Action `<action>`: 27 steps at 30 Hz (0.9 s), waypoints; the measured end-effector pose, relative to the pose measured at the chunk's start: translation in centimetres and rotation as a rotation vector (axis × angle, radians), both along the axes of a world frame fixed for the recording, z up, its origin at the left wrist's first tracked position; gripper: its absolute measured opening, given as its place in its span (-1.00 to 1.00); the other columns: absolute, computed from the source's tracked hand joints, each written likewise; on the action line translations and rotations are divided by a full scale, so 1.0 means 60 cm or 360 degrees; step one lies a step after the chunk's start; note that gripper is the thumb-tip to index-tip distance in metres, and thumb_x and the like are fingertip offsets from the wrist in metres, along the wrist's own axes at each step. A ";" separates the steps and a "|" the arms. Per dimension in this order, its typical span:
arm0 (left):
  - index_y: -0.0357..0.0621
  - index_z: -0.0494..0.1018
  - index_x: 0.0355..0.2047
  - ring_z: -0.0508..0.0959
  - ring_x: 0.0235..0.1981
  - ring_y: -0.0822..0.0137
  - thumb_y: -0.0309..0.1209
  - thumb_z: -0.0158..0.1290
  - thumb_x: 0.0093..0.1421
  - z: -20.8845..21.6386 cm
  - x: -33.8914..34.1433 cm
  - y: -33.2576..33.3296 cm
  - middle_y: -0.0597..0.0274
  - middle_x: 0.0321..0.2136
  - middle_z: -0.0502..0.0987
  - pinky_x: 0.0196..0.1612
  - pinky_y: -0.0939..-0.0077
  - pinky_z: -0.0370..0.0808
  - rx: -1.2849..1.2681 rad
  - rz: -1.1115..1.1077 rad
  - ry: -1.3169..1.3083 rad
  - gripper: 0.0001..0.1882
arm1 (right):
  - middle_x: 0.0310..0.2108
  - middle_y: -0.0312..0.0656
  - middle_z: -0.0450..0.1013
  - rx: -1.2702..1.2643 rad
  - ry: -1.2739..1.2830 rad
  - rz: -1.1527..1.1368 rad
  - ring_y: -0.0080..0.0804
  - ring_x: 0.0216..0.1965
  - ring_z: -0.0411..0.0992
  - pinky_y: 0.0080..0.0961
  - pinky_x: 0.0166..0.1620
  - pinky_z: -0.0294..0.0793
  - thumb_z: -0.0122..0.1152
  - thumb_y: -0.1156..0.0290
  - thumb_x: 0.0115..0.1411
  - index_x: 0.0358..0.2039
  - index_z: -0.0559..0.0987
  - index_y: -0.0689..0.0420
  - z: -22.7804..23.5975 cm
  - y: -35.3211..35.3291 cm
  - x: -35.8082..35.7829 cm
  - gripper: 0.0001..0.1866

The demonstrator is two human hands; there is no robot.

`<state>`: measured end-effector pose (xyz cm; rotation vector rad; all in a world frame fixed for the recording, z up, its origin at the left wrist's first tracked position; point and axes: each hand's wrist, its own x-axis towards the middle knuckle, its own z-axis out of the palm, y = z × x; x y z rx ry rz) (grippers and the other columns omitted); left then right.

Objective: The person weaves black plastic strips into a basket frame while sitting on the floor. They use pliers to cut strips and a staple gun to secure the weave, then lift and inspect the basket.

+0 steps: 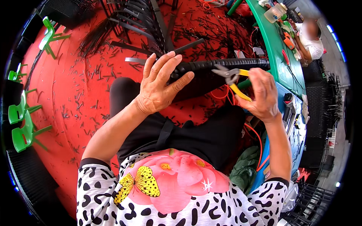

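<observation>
Yellow-handled snips (230,76) are in my right hand (264,92), their handles spread apart and their metal blades pointing left. The blade tips are close to a black, strip-wrapped bar (226,63) that runs across in front of me. My left hand (160,83) is stretched out flat with its fingers spread, by the bar's left end. Whether its fingertips touch the black strips (130,59) there I cannot tell. Beyond it rises a black frame (151,22) with many flat strips sticking out, partly woven.
Short black offcuts litter the red floor (71,113). Green chairs (24,132) stand at the left. On the right is a green table (271,34) with tools on it and a person (310,39) beyond. A blue surface (283,113), orange hose (260,143) and green bag (243,167) are near my right arm.
</observation>
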<state>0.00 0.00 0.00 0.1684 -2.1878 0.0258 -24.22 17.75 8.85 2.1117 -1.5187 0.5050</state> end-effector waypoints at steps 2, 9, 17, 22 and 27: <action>0.16 0.52 -0.07 0.35 0.08 0.01 -0.47 0.17 -0.05 -0.001 0.002 0.010 0.01 0.05 0.33 0.19 0.05 0.12 0.0029 -0.0002 -0.0008 -0.54 | -0.11 -0.07 0.34 0.0038 0.0021 0.0144 -0.11 -0.13 0.38 -0.25 -0.10 0.41 0.44 0.43 -0.31 0.00 0.36 0.19 0.002 -0.020 0.007 -0.24; 0.17 0.54 -0.12 0.37 0.06 0.04 -0.48 0.15 -0.05 -0.004 -0.007 -0.010 0.04 0.02 0.36 0.18 0.08 0.14 0.0036 -0.0015 0.0025 -0.58 | -0.12 -0.07 0.34 0.0105 0.0143 0.0238 -0.13 -0.16 0.39 -0.27 -0.12 0.44 0.42 0.46 -0.33 -0.04 0.41 0.22 0.007 -0.081 -0.001 -0.28; 0.28 0.52 -0.09 0.38 0.07 0.13 -0.39 0.02 0.02 -0.013 -0.012 -0.013 0.13 0.01 0.38 0.22 0.09 0.06 0.0092 -0.0019 0.0085 -0.59 | -0.13 -0.07 0.34 0.0049 0.0109 0.0311 -0.12 -0.19 0.40 -0.27 -0.17 0.44 0.37 0.49 -0.27 -0.05 0.41 0.22 -0.005 -0.088 -0.007 -0.35; 0.28 0.51 -0.07 0.39 0.06 0.14 -0.38 0.05 0.02 -0.013 -0.013 -0.013 0.14 -0.01 0.40 0.24 0.10 0.04 0.0096 -0.0016 0.0118 -0.58 | -0.14 -0.08 0.34 0.0044 0.0086 0.0326 -0.12 -0.20 0.40 -0.25 -0.19 0.45 0.32 0.53 -0.22 -0.06 0.42 0.22 -0.012 -0.087 -0.011 -0.40; 0.28 0.50 -0.06 0.39 0.05 0.14 -0.38 0.06 0.01 -0.017 -0.015 -0.013 0.15 -0.01 0.41 0.24 0.11 0.03 0.0095 -0.0022 0.0138 -0.57 | -0.15 -0.09 0.33 0.0004 0.0113 0.0351 -0.15 -0.21 0.39 -0.24 -0.17 0.44 0.28 0.53 -0.24 -0.06 0.42 0.22 -0.021 -0.103 -0.002 -0.40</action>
